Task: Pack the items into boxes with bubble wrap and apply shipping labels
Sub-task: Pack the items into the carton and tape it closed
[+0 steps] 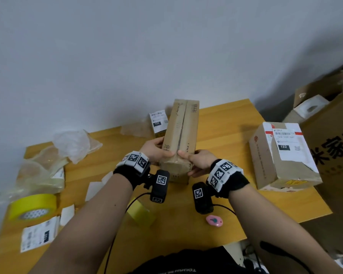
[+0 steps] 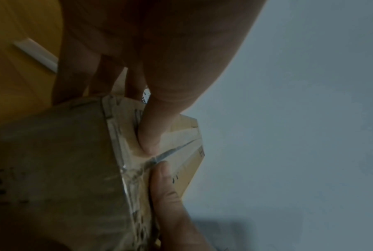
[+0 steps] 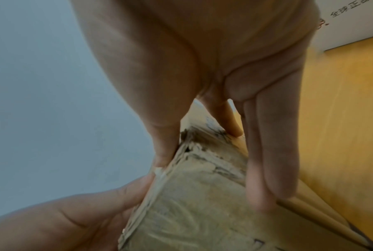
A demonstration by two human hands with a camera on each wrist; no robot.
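1. Right now both hands hold one long box (image 1: pixel 179 135) at its near end, lifted clear of the table (image 1: pixel 226 204) and tilted away from the person.
2. Left hand (image 1: pixel 154 150) wraps the box's left side, thumb on top beside the centre seam; right hand (image 1: pixel 199 160) grips the opposite side, thumb meeting the other at the seam and fingers underneath.
3. Judging by the glossy tape (image 2: pixel 138 173) at the near edge, the flaps are shut and being pressed flat; this looks like the sealing step, nearly done.
4. No label shows on the faces in view.
5. Next likely calls for setting the box down, freeing one hand, and reaching back and left of the grip for the loose label (image 1: pixel 39 235), near the tape roll (image 1: pixel 33 206).
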